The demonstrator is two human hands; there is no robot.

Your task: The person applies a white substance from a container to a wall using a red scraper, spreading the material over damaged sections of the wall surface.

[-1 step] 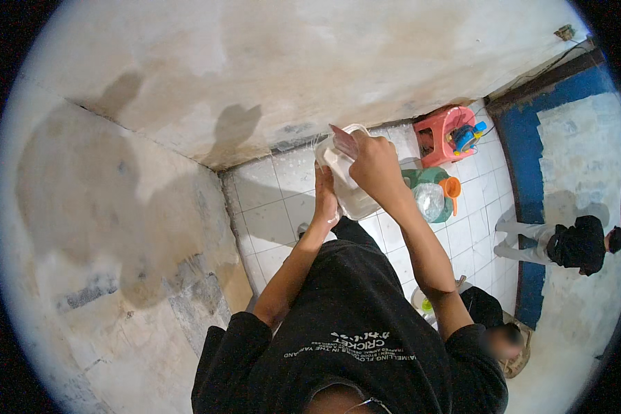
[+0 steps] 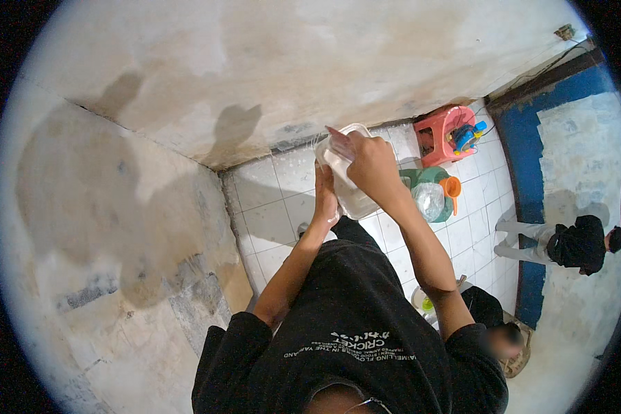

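A white rectangular plastic tub, whitish inside and smeared along its rim, is held up in front of my body. My left hand grips its left side, with white residue on the fingers. My right hand is closed around a flat reddish scraper above the tub's far part. The scraper's blade lies across the tub's upper left edge; its handle is mostly hidden by my fingers. The off-white, patchy wall rises just beyond both hands.
A pink plastic stool with a blue-and-yellow tool stands far right. Nearer are a green container, a clear plastic bag and an orange dipper. One person stands at right; another is low beside my right arm.
My right hand and the scraper have shifted slightly to the left over the tub. My left hand and the tub stay almost in place.
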